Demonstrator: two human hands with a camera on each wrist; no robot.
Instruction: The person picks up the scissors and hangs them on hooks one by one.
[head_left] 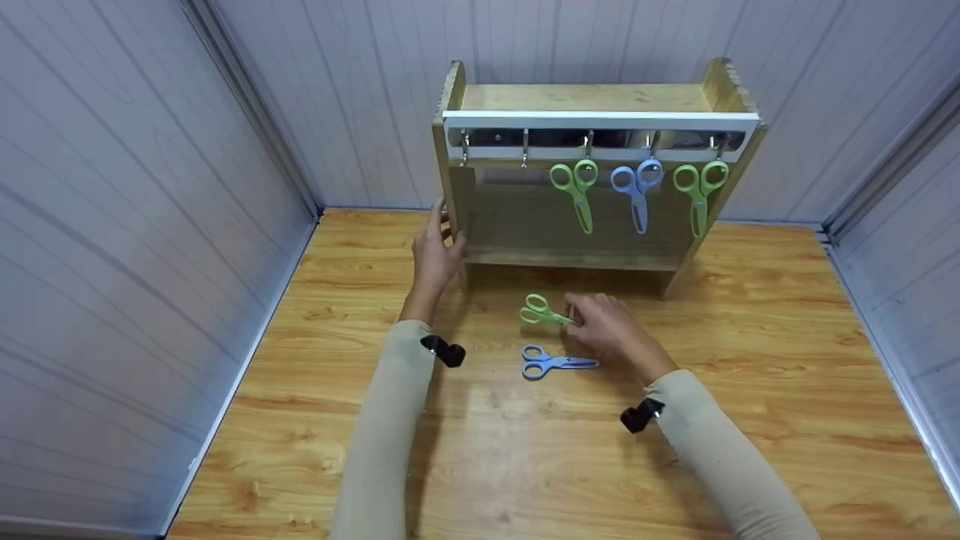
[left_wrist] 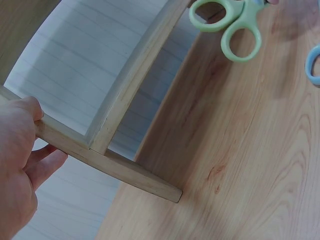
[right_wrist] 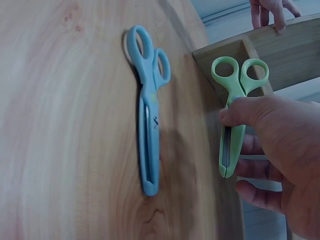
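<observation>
My right hand (head_left: 604, 324) pinches a pair of green scissors (right_wrist: 233, 107) by the blade part, thumb on top, handles pointing left in the head view; they are lifted off the table in the right wrist view. Beside them a pair of blue scissors (head_left: 559, 363) lies flat on the wood surface. My left hand (head_left: 436, 255) grips the left side panel of the wooden rack (head_left: 570, 262), thumb on one face and fingers on the other. From the rack's hooks hang green scissors (head_left: 577, 191), blue scissors (head_left: 637, 191) and more green scissors (head_left: 700, 195).
Two hooks at the rack's left, one of them this hook (head_left: 525, 148), carry nothing. The rack stands near the back wall (head_left: 375, 97). Side walls (head_left: 127, 247) bound the wood-grain table (head_left: 300, 420). A black wrist camera sits on each sleeve.
</observation>
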